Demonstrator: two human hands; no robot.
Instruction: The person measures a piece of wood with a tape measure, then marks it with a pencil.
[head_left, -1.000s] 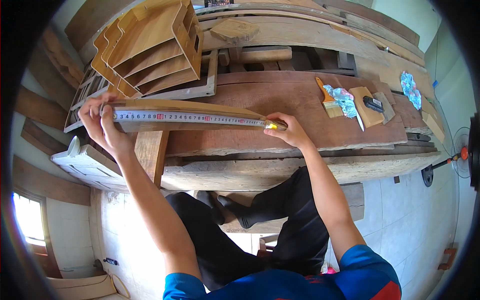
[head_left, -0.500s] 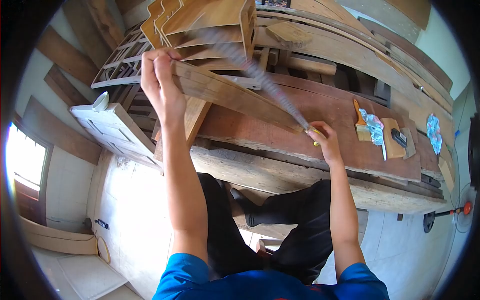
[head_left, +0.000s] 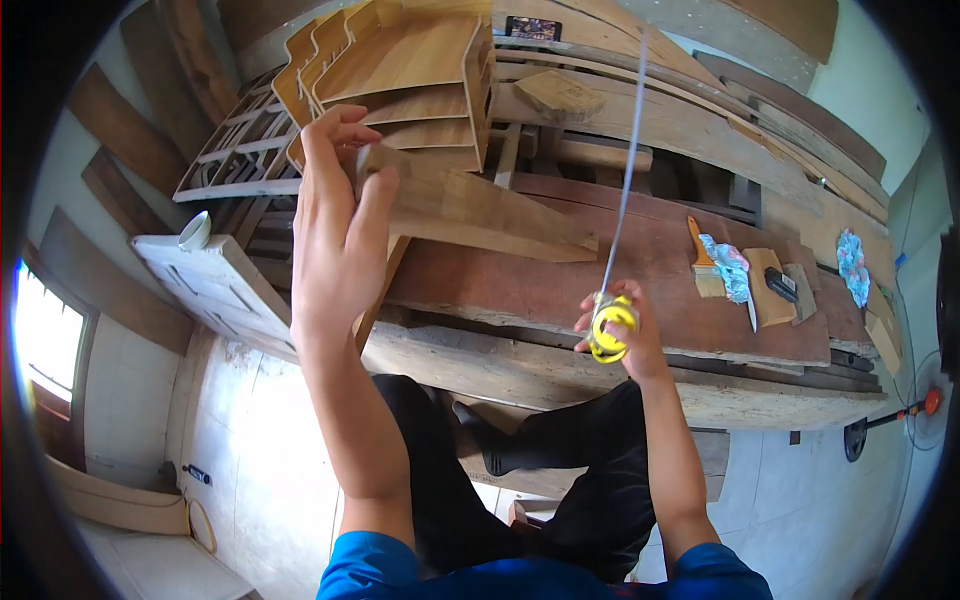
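Possibly the long blade of the yellow tape measure, clenched in the right hand, may buckle and whip back, because it stands far out with no support, while the left hand grasps the curved wood piece.

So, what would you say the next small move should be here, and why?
Probably let the blade run back into the yellow tape measure in the right hand: it stands out long and unsupported, clear of the wooden piece that the left hand grips.
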